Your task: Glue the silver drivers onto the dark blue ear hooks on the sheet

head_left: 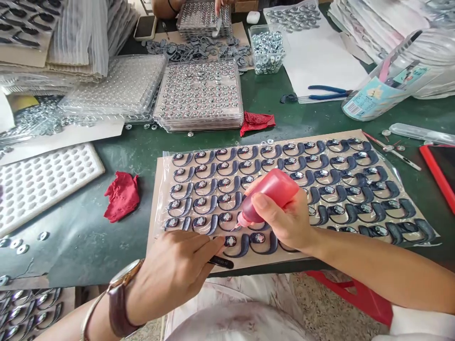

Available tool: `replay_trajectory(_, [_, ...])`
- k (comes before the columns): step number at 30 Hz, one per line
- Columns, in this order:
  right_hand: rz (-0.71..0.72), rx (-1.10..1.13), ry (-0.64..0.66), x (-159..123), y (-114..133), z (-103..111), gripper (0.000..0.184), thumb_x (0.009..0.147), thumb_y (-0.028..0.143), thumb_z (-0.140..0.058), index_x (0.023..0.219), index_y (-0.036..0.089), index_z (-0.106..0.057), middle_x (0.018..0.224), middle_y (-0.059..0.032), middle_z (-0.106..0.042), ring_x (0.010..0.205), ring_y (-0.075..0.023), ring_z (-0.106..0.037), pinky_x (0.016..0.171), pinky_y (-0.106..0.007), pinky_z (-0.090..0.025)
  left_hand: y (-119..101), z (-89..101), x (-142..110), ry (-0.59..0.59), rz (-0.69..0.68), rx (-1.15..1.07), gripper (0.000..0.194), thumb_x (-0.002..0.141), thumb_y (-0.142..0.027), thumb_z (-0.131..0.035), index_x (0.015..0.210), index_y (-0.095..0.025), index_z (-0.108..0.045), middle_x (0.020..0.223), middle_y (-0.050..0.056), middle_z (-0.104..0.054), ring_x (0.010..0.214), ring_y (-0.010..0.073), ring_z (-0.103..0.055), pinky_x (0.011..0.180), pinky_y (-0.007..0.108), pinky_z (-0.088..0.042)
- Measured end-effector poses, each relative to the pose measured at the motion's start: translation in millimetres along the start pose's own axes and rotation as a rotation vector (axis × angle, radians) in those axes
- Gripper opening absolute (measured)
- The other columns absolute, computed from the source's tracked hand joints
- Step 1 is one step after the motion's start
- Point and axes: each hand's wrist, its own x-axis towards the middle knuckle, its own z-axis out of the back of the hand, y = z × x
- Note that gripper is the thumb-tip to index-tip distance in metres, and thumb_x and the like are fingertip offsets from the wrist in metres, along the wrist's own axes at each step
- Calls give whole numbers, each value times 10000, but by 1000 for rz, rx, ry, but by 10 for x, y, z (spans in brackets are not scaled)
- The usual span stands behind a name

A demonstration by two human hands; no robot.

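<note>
My right hand [289, 218] is wrapped round a small squeeze bottle [275, 187] of red liquid. The bottle is tilted, its nozzle pointing down and left over the board. Below the nozzle, the fingertips of my left hand [185, 255] reach a round silvery part on one dark curved earhook-like piece [241, 246]. From under these closed fingers sticks the black end of what looks like tweezers [221, 262]; their tips are hidden. Several rows of such pieces, each with a round metal part, lie on a film-covered cardboard sheet [153, 222].
Red cloths [122, 196] and a white dimpled tray [50, 182] lie left. Behind stand stacked clear trays [199, 97], a box of metal discs [267, 49], blue-handled pliers [329, 92] and a plastic bottle [377, 97] lying tilted. Another person's hand [218, 7] works at the far side.
</note>
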Motion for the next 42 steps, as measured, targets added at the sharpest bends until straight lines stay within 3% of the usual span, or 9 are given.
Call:
replay_trajectory(3, [-2,6,-11,2,5,15,232,883,385,-704,777,199,-614,588,22,-640,519,-121,-671,476,-203,-561,13,-70,-6,33,16,-17,247,914,-121,-459,1055,-154,-658,601,-13,-632,481,122,-586,470,230,-450])
replay_trajectory(7, [-11,30,7,4,17,22,220,876,349,-719,777,187,-607,592,21,-651,534,-120,-675,511,-209,-563,7,-45,8,80,22,-3,236,918,-124,-450,1016,-159,-662,613,-16,-647,464,142,-597,438,271,-432])
replay_trajectory(12, [-31,54,2,-4,22,24,156,881,315,-713,914,191,-625,595,31,-647,529,-126,-670,469,-216,-530,22,-30,72,135,24,39,252,902,-103,-436,995,-172,-659,593,-28,-625,451,153,-586,423,292,-388])
replay_trajectory(16, [-42,42,-10,-4,35,29,173,874,338,-716,887,192,-623,587,35,-639,520,-119,-659,473,-222,-535,45,-17,147,169,-28,74,203,923,-135,-448,930,-174,-647,571,-35,-594,441,140,-566,425,290,-346])
replay_trajectory(21, [-26,27,-29,16,80,40,191,898,367,-692,849,190,-641,572,29,-646,503,-119,-644,491,-249,-551,14,43,186,115,-128,129,231,972,-121,-398,921,-150,-622,560,-25,-542,438,148,-494,434,303,-316])
replay_trajectory(25, [-16,9,-59,51,148,50,286,903,412,-683,725,194,-634,562,24,-652,484,-118,-650,416,-220,-517,22,72,58,23,-167,71,202,960,-92,-442,1098,-96,-590,643,-13,-593,521,138,-543,503,279,-394])
replay_trajectory(30, [-58,41,-57,95,178,92,237,908,406,-684,806,193,-664,558,28,-652,487,-124,-665,386,-194,-505,142,58,-178,-2,31,109,406,985,-208,-433,1376,-105,-471,665,-22,-641,480,131,-540,461,263,-382])
replay_trajectory(35, [-44,84,-58,125,144,113,217,925,394,-666,866,185,-678,560,26,-629,506,-134,-668,382,-199,-502,173,18,-209,-65,4,2,400,909,-61,-440,1286,-149,-542,704,-24,-675,524,103,-583,496,230,-410])
replay_trajectory(42, [-64,18,-64,192,283,137,351,925,466,-636,716,185,-651,572,12,-596,477,-129,-636,397,-220,-518,93,-75,-135,-81,-18,57,363,915,-81,-440,1255,-138,-551,664,-37,-615,509,117,-558,482,246,-410])
